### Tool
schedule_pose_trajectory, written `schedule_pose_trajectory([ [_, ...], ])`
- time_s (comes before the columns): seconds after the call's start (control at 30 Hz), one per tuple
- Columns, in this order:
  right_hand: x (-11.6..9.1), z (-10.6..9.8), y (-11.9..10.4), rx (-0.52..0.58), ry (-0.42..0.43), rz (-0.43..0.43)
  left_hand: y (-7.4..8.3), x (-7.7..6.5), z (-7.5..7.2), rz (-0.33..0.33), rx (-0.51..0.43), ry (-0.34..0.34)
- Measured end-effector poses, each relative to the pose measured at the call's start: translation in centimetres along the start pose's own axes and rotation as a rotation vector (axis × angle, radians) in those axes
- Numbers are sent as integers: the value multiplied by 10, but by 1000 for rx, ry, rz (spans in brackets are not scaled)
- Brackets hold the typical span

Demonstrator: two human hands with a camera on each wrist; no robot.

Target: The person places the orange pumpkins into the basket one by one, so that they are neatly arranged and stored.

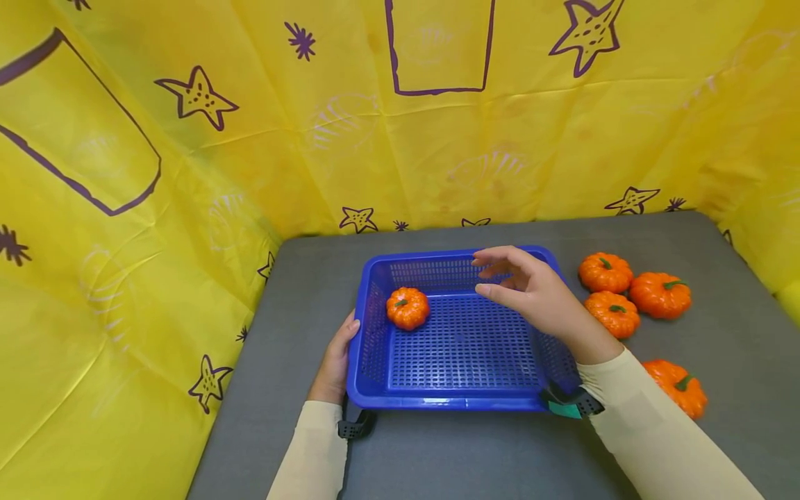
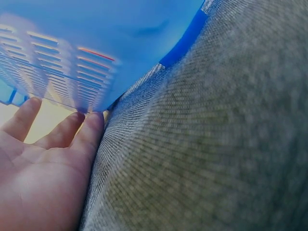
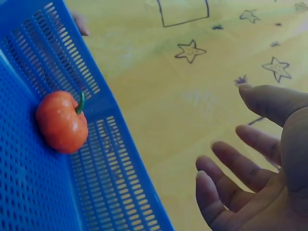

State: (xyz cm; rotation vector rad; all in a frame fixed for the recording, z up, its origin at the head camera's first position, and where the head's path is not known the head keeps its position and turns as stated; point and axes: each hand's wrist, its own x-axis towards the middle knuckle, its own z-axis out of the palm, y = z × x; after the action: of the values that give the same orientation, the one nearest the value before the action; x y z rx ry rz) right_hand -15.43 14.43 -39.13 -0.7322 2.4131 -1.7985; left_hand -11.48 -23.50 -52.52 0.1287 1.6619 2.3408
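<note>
A blue plastic basket with slotted walls lies on the grey table. Inside, near its left wall, sits one small orange pumpkin with a green stem. My left hand is at the basket's left side, its tips by the rim. In the left wrist view, the left fingers reach out fairly straight, tips against the lower part of the slotted wall. My right hand hovers over the right part of the basket, holding nothing. Its fingers are spread and lightly bent, with the thumb apart, as the right wrist view shows.
Right of the basket, several more orange pumpkins rest on the grey table, one of them nearer and partly behind the right sleeve. A yellow cloth with purple starfish drawings hangs around the table's back and sides.
</note>
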Motion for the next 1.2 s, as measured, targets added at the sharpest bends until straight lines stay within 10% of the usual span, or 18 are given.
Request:
schedule_pose_trajectory([
  [0.57,-33,-18,18,52,95,-54,0,0,1,5,12,7],
  [1.2,-78,-46,11,-138,195,-18,1,0,0,11,5,-2],
])
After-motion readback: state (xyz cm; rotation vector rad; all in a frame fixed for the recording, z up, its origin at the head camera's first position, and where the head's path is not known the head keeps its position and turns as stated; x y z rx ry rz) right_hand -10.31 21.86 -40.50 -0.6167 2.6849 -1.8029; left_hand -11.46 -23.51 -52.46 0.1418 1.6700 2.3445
